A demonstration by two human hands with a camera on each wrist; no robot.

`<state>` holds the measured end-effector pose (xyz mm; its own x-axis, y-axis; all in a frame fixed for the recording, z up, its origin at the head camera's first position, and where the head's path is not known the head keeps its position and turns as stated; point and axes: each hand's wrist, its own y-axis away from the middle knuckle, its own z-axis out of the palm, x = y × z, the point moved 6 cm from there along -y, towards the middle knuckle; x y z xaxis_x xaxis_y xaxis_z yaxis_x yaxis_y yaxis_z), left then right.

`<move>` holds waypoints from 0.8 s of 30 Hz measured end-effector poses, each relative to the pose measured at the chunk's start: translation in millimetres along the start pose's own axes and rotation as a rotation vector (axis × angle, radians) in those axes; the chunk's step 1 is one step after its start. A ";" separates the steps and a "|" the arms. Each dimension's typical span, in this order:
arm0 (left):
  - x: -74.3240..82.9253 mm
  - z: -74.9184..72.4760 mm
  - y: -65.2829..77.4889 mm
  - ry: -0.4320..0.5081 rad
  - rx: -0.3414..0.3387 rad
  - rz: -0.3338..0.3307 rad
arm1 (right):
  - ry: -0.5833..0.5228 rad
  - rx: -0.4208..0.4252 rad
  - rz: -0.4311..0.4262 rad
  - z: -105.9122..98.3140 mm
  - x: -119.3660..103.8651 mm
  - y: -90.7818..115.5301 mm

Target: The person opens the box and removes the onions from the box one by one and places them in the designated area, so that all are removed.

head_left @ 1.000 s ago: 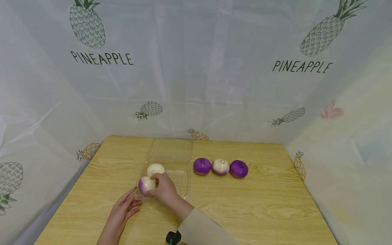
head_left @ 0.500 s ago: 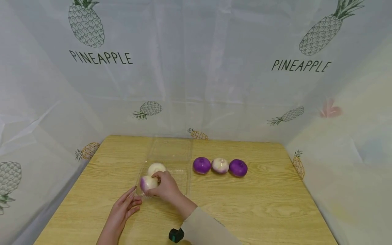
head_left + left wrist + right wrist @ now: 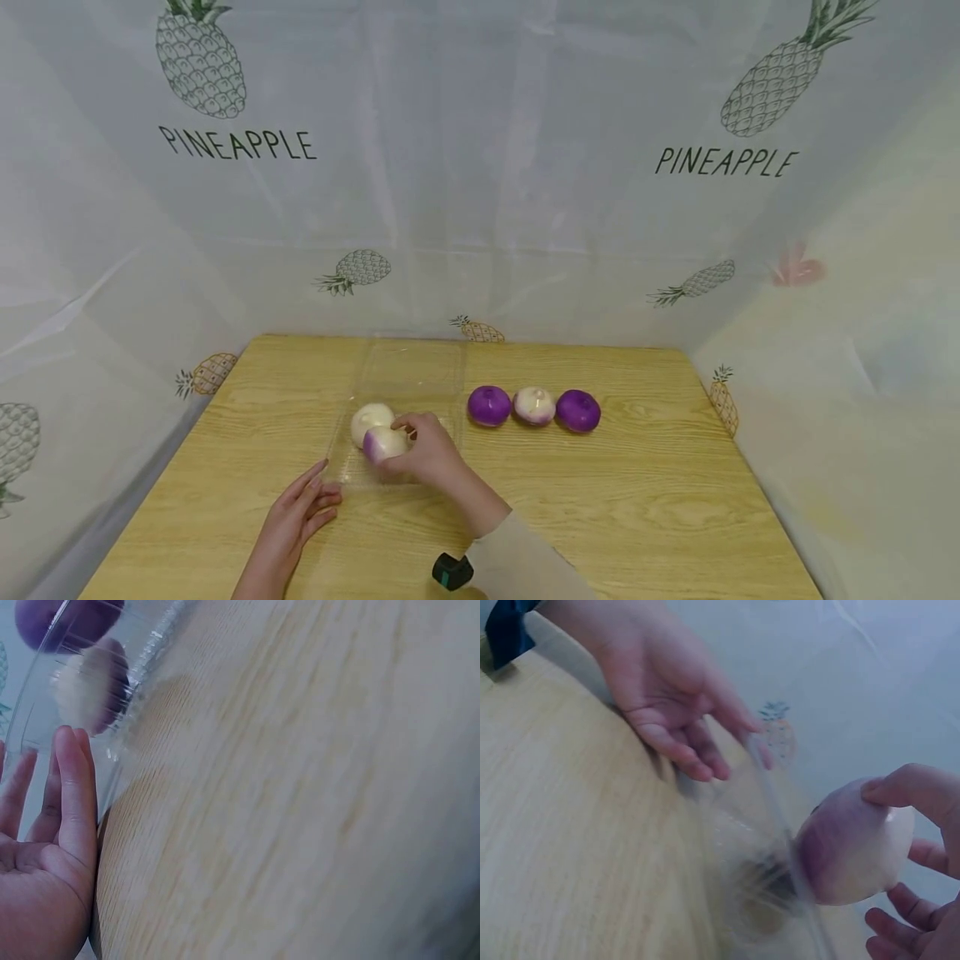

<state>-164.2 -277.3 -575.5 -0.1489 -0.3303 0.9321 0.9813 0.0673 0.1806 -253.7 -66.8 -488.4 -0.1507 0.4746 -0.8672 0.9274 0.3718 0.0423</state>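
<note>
In the head view, my right hand (image 3: 437, 454) grips a white onion with a purple side (image 3: 381, 445) between thumb and fingers, over a clear plastic clamshell box (image 3: 347, 477). Behind it in the box sits a white onion (image 3: 369, 419), partly hidden by the held one. My left hand (image 3: 302, 510) stays at the box's front left corner, fingers fairly straight and touching its edge. The left wrist view shows these fingers (image 3: 73, 780) beside the clear wall. In the right wrist view, the held onion (image 3: 853, 844) appears at the box's rim.
The box's clear lid (image 3: 412, 368) lies folded back towards the curtain. Right of the box stand a purple onion (image 3: 489, 407), a white and purple onion (image 3: 534, 407) and another purple onion (image 3: 578, 411) in a row on the wooden table (image 3: 637, 500). A pineapple-print curtain (image 3: 487, 208) encloses the table.
My right hand has moved to the right with the white and purple onion, which now overlaps the front of the white onion. My left hand keeps its place at the box corner.
</note>
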 end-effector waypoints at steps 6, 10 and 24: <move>-1.5 -1.6 1.2 -0.027 0.037 -0.024 | 0.005 -0.021 0.023 -19.5 0.2 5.9; -1.7 -1.8 2.3 -0.042 0.043 -0.049 | 0.005 -0.048 0.015 -32.0 0.3 10.1; -2.1 -1.1 1.1 -0.060 0.051 -0.093 | 0.064 -0.078 -0.103 -84.5 5.4 27.4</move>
<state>-162.7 -277.6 -577.6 -0.2475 -0.2807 0.9273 0.9556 0.0872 0.2814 -258.0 13.4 -450.0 -0.2675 0.4795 -0.8358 0.8768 0.4809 -0.0048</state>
